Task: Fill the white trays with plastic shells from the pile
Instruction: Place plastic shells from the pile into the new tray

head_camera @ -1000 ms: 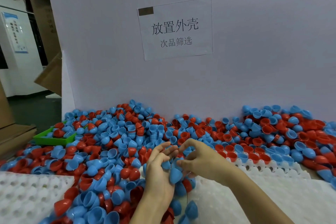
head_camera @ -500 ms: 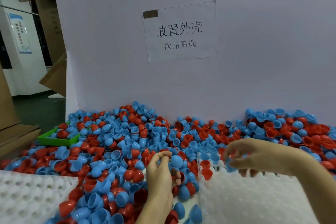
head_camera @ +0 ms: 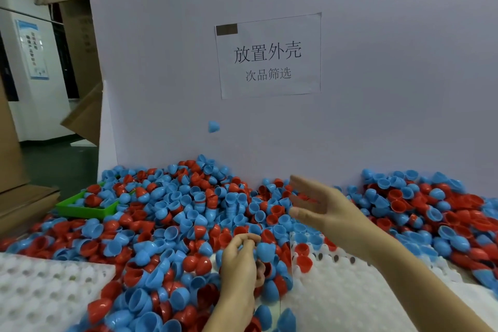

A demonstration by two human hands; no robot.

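Blue and red plastic shells point(head_camera: 188, 213) lie heaped against the white wall, spilling over two white trays point(head_camera: 350, 296), whose pockets are mostly bare. One blue shell point(head_camera: 213, 126) is in mid-air before the wall, probably tossed aside. The right hand point(head_camera: 320, 207) hangs spread and empty above the pile. The left hand point(head_camera: 239, 259) curls round a blue shell at the right tray's edge, likely to seat it.

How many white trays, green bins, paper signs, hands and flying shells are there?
White trays: 2
Green bin: 1
Sign: 1
Hands: 2
Shell in the air: 1
Total: 7
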